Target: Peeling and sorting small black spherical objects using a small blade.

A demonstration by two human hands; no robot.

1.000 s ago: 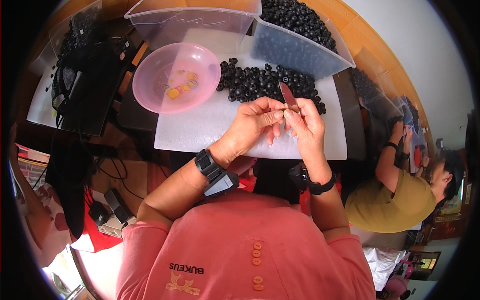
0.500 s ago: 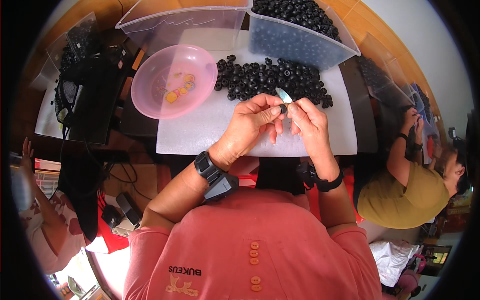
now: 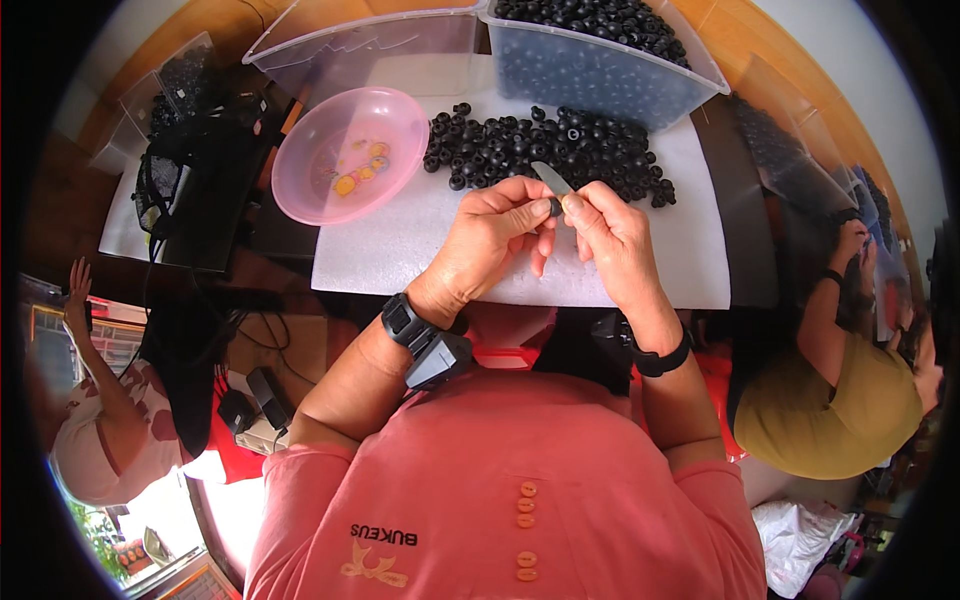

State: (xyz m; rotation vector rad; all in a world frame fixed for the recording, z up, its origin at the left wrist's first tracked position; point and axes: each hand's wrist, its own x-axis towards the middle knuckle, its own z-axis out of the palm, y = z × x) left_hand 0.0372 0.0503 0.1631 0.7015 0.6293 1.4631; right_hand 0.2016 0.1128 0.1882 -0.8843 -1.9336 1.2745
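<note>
My left hand [image 3: 485,235] pinches a small round black part [image 3: 555,207] between thumb and fingers. In my right hand [image 3: 618,238] is a small knife [image 3: 549,178], its metal blade pointing up and to the left beside the part. Most of the knife's handle is hidden by my fingers. Both hands are close together over the near side of a white foam sheet [image 3: 400,262]. Just beyond them spreads a heap of round black parts [image 3: 590,150], several with visible holes.
Left of the heap stands a pink plastic basin [image 3: 290,170] with a cartoon print at its bottom. Behind are a clear bin [image 3: 370,60] and another bin [image 3: 600,85] filled with black parts. A co-worker in an olive shirt [image 3: 830,410] sits at right; another person's arm [image 3: 100,360] shows at left.
The knife blade and the black part have shifted slightly left and up in the picture. Both hands keep their hold. The whole view has moved a little.
</note>
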